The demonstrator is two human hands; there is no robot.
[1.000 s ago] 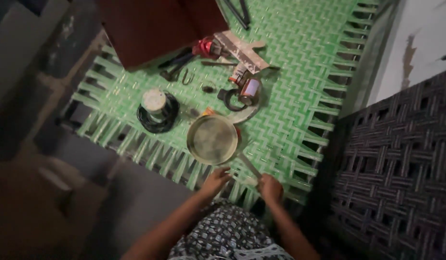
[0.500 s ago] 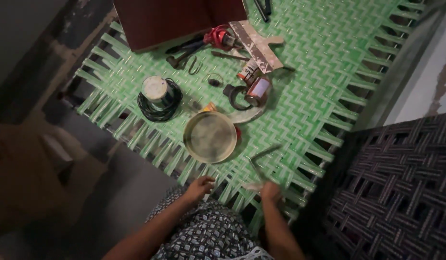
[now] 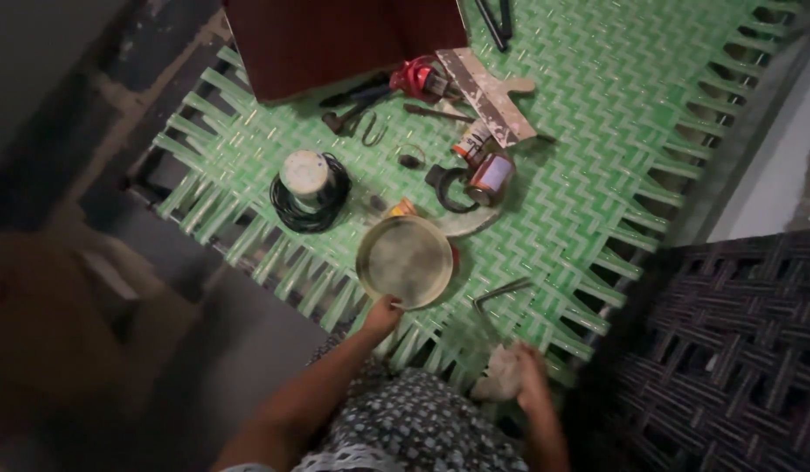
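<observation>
Right, looking straight down on a green woven cot crowded with bits and pieces: up top a dark red-brown board leans over the weave, and just below it lie a red-bodied tool, a pale plaster-smeared trowel and a small hook. Near the middle sits a coil of black cable with a round pale tin standing inside it, and to its right a small can on its side rests against a dark curved clamp. Closer to the person, a round shallow metal pan lies flat on the weave, and a bent metal rod lies just to its right, apart from it. A black woven seat fills the lower right corner, and grey floor shows to the left of the cot. Now the hands: the left hand is at the near rim of the pan, its fingers curled and touching the edge, though whether they grip it I cannot tell. The right hand is down at the cot's near edge, fingers closed around a crumpled pale cloth; it is blurred, so finer detail is lost.
</observation>
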